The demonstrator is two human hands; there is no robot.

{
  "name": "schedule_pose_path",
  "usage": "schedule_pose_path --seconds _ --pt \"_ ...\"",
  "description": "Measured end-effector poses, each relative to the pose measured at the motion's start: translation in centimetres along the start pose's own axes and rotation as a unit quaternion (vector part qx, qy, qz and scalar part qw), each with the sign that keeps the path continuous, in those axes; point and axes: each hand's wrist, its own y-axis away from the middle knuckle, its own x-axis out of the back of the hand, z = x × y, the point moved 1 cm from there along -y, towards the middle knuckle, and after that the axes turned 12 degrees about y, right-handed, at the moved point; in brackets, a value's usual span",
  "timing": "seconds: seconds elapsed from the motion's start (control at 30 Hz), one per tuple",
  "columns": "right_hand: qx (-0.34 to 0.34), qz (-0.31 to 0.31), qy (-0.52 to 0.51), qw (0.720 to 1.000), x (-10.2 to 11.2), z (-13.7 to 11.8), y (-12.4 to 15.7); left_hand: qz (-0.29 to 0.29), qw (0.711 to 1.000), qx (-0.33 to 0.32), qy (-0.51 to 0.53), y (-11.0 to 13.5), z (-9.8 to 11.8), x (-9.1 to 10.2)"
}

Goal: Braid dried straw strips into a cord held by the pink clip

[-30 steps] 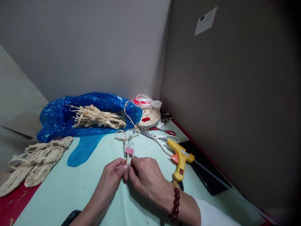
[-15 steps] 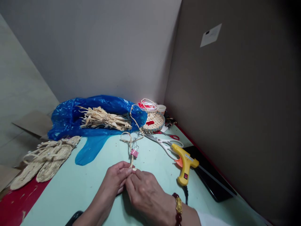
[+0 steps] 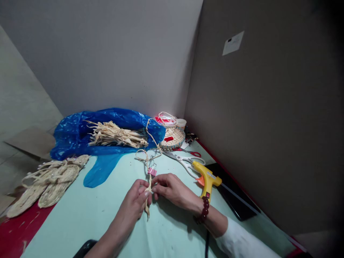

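Note:
Between my hands runs a pale straw braid (image 3: 150, 179), its loose tail hanging down toward me. My left hand (image 3: 135, 198) pinches the braid from the left, thumb on top. From the right, my right hand (image 3: 169, 190) closes thumb and fingers on the strands at the same spot; a beaded bracelet circles that wrist. Just above the fingers a pink binder clip (image 3: 152, 171) grips the braid. Beyond the clip, the finished cord (image 3: 153, 136) loops away over the blue bag toward a woven basket (image 3: 174, 138).
A bundle of dried husk strips (image 3: 118, 134) lies on a blue plastic bag (image 3: 72, 132). Straw sandals (image 3: 56, 179) rest at left. On the right are white-handled scissors (image 3: 188, 166), red-handled scissors (image 3: 195, 153), a yellow glue gun (image 3: 208, 179) and a black flat object (image 3: 236, 204).
My right hand has turned and moved up, from covering the work to pinching at the braid's right side. The loose tail now shows below my fingers. The view has shifted slightly.

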Motion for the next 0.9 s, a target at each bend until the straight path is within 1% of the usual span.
schedule_pose_path --seconds 0.1,0.2,0.3,0.47,0.57,0.67,0.7,0.73,0.83,0.9 --pt "-0.008 -0.006 0.009 1.000 0.6 0.2 0.0 0.020 0.997 -0.035 -0.070 0.1 0.1 0.2" --pt "-0.019 -0.001 0.010 1.000 0.8 0.2 0.1 0.028 0.990 -0.050 -0.128 0.3 0.4 0.3" --pt "-0.038 0.014 0.006 0.999 0.3 0.1 0.1 0.023 0.987 -0.045 -0.151 0.5 0.3 0.2" --pt "-0.066 0.040 -0.012 0.997 -1.0 -0.1 0.3 0.012 0.987 -0.036 -0.159 0.8 0.3 0.0" --pt "-0.086 0.071 -0.010 0.994 -1.4 -0.1 0.4 0.024 0.974 -0.047 -0.220 1.0 0.8 -0.2" --pt "-0.105 0.100 0.002 0.989 -1.5 -0.4 0.6 0.047 0.948 -0.066 -0.309 1.3 1.1 -0.2" --pt "-0.107 0.111 0.010 0.988 -1.6 -0.5 0.7 0.058 0.936 -0.082 -0.338 1.4 1.2 -0.2" --pt "-0.105 0.124 0.025 0.986 -1.6 -0.7 0.7 0.069 0.922 -0.110 -0.364 1.6 1.2 -0.2" --pt "-0.079 0.158 0.093 0.980 -1.8 -1.2 1.0 0.106 0.871 -0.224 -0.424 2.1 0.9 -0.2" --pt "-0.064 0.167 0.132 0.975 -1.9 -1.3 1.2 0.108 0.835 -0.278 -0.463 2.4 0.4 -0.5"
